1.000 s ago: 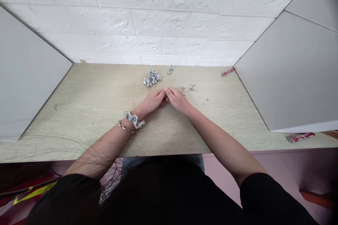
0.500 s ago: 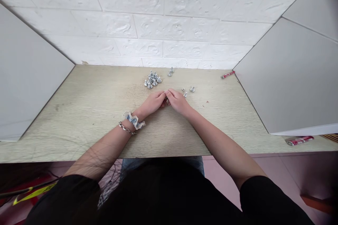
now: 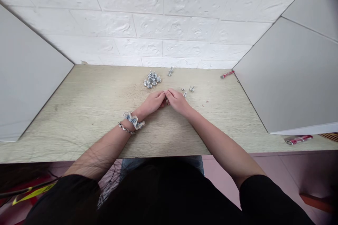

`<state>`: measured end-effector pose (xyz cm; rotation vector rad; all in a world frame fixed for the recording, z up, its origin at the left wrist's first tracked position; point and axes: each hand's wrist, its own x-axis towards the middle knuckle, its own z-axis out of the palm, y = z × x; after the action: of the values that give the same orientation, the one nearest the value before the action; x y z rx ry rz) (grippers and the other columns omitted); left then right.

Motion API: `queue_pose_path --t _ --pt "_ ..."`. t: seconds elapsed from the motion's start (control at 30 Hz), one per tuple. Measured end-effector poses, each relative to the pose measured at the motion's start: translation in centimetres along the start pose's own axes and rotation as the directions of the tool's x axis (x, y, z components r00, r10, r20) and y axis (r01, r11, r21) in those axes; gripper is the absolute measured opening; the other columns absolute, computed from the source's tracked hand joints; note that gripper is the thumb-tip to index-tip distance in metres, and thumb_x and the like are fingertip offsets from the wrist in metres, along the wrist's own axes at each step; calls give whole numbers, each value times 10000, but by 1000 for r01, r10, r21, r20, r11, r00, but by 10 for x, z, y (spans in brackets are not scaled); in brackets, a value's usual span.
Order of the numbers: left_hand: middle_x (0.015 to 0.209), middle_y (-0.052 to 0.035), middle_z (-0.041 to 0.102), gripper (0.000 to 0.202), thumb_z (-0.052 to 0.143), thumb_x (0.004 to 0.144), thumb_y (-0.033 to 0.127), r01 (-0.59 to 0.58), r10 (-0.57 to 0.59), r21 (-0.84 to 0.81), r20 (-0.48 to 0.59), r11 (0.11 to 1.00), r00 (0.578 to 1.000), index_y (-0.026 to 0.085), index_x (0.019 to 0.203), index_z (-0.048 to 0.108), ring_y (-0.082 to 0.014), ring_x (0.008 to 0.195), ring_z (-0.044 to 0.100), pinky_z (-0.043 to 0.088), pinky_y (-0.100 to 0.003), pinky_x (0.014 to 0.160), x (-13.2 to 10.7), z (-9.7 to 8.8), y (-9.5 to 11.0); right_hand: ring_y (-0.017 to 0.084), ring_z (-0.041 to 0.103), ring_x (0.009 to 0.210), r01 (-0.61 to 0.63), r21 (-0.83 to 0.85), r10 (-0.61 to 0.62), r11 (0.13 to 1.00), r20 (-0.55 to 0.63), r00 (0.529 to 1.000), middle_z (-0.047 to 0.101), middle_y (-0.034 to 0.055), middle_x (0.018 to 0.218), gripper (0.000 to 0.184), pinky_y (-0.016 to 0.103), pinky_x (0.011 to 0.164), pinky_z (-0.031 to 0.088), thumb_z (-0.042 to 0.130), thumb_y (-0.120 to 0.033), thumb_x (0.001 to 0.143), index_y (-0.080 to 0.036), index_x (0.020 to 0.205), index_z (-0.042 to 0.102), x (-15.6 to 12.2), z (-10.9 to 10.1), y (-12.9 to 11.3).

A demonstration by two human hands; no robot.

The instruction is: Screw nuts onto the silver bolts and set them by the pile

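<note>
The left hand and right hand are together at the middle of the table, knuckles up and fingertips meeting. Both pinch a small part between them. Only a dark glimpse of it shows in the gap, so I cannot tell what kind of part it is or which way its long axis runs. Both wrists rest on the table, and the forearms come in from either side in a V.

The nearest things lie beyond the right hand. One bolt is just beside its knuckles, with a nut and a second bolt a little farther off. These are clearly nearer the right hand than the left.

Straight ahead of the left hand, apart from it, is a pile of bolts, most standing on their heads with the shanks up. A pair of bolts lies farther back, near the wall and roughly in line with the gap between the hands.

The left wrist wears a scrunchie and a bracelet. A red pen lies well off at the far right corner, and another red thing lies at the table's near right edge.
</note>
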<state>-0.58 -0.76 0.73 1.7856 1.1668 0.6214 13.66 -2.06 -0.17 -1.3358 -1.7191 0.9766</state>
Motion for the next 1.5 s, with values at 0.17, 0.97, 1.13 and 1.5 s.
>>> queue_pose_path --t 0.17,0.97,1.13,1.5 --pt "588 21 523 332 328 911 311 1 -1 21 -16 1000 1000 185 655 497 -130 579 506 377 -270 604 0 1 0 122 517 647 7 -5 -7 1000 -5 1000 539 -36 618 317 263 669 380 378 -377 925 -215 659 435 0 1 1" --pt "573 23 494 356 311 938 256 -24 29 138 -34 990 999 186 614 443 -130 587 466 335 -282 627 -6 0 11 132 523 663 22 -56 -22 998 0 1000 538 -27 639 302 273 661 373 368 -369 930 -218 674 418 -1 -1 2" --pt "576 22 494 351 311 942 256 -24 30 158 -32 987 999 187 622 437 -131 591 468 330 -281 627 -6 -1 12 129 526 665 32 -48 -32 998 3 999 540 -29 637 312 273 667 372 366 -381 933 -216 673 421 -1 0 3" --pt "573 15 508 355 297 933 266 -52 59 198 -29 979 998 191 616 436 -137 589 478 336 -290 622 -4 0 8 130 514 653 28 -76 -29 997 -2 1000 534 -28 637 307 275 653 358 372 -366 926 -217 660 407 0 -1 3"
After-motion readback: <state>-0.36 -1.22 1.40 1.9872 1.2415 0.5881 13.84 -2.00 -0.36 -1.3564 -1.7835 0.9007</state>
